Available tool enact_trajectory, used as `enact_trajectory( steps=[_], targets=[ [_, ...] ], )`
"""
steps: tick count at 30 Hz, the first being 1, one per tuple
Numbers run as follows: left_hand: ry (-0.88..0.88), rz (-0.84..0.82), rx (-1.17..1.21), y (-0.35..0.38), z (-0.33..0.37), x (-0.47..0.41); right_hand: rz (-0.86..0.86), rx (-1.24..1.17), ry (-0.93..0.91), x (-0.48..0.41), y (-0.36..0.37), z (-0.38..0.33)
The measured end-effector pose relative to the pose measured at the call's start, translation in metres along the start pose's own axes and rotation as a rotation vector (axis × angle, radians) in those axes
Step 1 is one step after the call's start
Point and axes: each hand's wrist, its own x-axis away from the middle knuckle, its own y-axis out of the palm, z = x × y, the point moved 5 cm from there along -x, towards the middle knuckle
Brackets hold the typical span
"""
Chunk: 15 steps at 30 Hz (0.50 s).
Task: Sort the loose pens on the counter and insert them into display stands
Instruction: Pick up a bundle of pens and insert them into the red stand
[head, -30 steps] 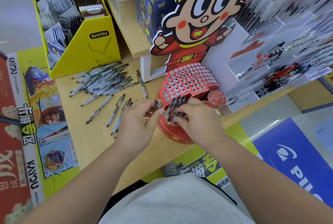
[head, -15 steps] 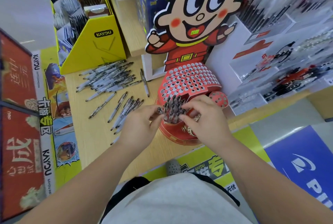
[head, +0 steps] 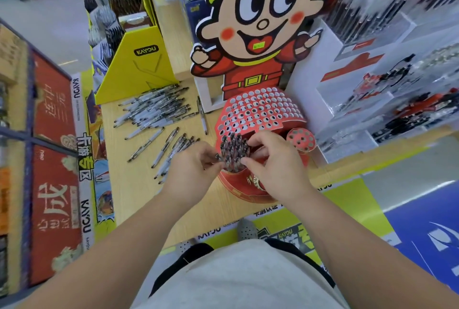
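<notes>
A red display stand (head: 260,110) full of round holes sits on the wooden counter (head: 134,194) below a cartoon cutout. A cluster of pens (head: 232,149) stands upright in its front holes. My left hand (head: 191,169) pinches a pen at the cluster's left edge. On the cluster's right side, my right hand (head: 275,162) has its fingers curled around the standing pens. A heap of loose pens (head: 156,110) lies on the counter at the back left, and several more pens (head: 171,149) are scattered just left of my left hand.
A yellow cardboard display box (head: 139,65) stands behind the loose pens. One single pen (head: 203,117) lies beside the stand. White tiered pen racks (head: 387,90) fill the right side. A small red perforated cup (head: 300,137) adjoins the stand's right. Red and yellow posters cover the left.
The view shifted and zoomed closer. Both hands stayed at the pen cluster in the stand, fingers adjusting slightly; the cluster looks more upright than one second ago.
</notes>
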Motion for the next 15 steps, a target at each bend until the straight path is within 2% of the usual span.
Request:
enact_trajectory(
  steps=[3,10,15],
  targets=[
    [-0.009,0.035,-0.054,0.000,0.002,0.002,-0.020,-0.004,-0.019,-0.001,0.000,-0.001],
    [0.165,0.022,-0.282,0.006,0.020,0.002,-0.067,-0.013,-0.043,-0.003,-0.005,0.002],
    [0.196,0.009,-0.350,0.007,0.023,0.001,-0.099,-0.029,-0.045,-0.006,-0.005,0.004]
  ],
)
